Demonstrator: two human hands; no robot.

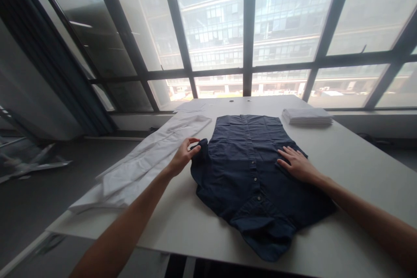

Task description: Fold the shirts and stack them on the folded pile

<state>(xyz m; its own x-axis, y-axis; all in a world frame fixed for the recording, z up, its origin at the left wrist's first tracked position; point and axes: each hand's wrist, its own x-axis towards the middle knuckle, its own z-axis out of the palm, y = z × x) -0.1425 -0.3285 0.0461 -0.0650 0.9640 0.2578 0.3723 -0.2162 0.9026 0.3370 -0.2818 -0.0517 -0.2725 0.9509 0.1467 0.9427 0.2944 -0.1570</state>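
Observation:
A dark navy button-up shirt (234,173) lies spread on the white table, its button line running down the middle and its near end crumpled toward the front edge. At the shirt's left side, my left hand (185,154) pinches a bunched bit of its cloth between thumb and fingers, slightly raised. On the right side of the shirt my right hand (298,164) rests flat, palm down, fingers spread over the fabric.
White cloth (143,156), loosely laid out, covers the table's left side. A folded white stack (306,116) sits at the back right. Two small dark items lie near the far edge of the table (365,182). Windows stand beyond it, and a dark curtain (55,52) hangs at left.

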